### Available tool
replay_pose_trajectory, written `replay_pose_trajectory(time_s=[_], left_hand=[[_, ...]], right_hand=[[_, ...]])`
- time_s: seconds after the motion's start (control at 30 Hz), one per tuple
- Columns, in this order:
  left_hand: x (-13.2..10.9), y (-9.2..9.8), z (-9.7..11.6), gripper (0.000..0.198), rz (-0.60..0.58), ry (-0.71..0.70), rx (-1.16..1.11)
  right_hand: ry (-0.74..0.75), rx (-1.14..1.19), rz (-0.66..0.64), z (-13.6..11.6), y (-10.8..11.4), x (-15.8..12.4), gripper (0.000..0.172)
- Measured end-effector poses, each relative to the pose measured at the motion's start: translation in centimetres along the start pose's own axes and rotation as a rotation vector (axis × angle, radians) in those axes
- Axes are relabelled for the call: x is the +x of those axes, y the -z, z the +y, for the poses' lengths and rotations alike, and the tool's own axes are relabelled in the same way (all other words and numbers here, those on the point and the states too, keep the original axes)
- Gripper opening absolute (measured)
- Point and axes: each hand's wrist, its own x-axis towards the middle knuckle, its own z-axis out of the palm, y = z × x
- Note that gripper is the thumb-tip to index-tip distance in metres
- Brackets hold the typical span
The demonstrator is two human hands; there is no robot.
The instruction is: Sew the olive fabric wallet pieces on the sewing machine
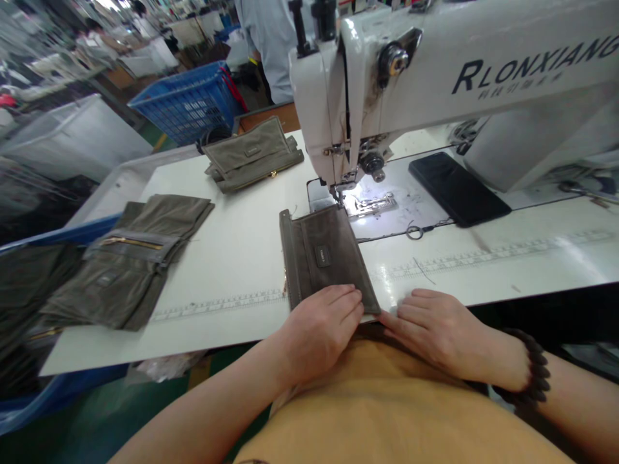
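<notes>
A dark olive fabric panel with a small label patch and a zipper along its left side lies on the sewing table. Its far edge reaches the presser foot of the sewing machine. My left hand rests over the panel's near edge, fingers together and bent, thumb hidden. At the near right corner, my right hand touches the panel with its index finger and thumb close together; the other fingers are curled. A dark bead bracelet circles the right wrist.
Folded olive pieces lie at the back left, and more stacked pieces hang over the left edge. A black phone lies beside the needle plate, near a small ring. Behind stand a blue crate and a person.
</notes>
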Motion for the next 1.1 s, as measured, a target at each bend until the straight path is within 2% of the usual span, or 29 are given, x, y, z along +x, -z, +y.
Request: replay_pose_trajectory(time_s=[0.2,0.43,0.53,0.63,0.93,1.1], left_hand=[[0.2,0.1,0.1,0.024,-0.006,0.013,-0.003],[0.3,0.1,0.1,0.025,-0.095,0.001,0.002],[0.5,0.2,0.1,0.026,-0.131,-0.015,0.003],[0.6,0.3,0.1,0.026,-0.149,-0.023,0.011],[0.2,0.9,-0.1,0.028,-0.141,0.001,0.021],[0.3,0.9,-1.0,0.03,-0.145,-0.04,0.049]], right_hand=[[0.045,0.003,-0.026,0.2,0.3,0.2,0.029],[0.08,0.071,-0.033,0.5,0.8,0.1,0.026],[0.058,0.136,0.047,0.9,1.1,-0.5,0.022],[0.012,0.071,0.141,1.2,1.1,-0.7,0.019],[0.114,-0.081,-0.125,0.6,0.6,0.5,0.031],[0.107,-0.116,-0.161,0.7,0.6,0.9,0.031]])
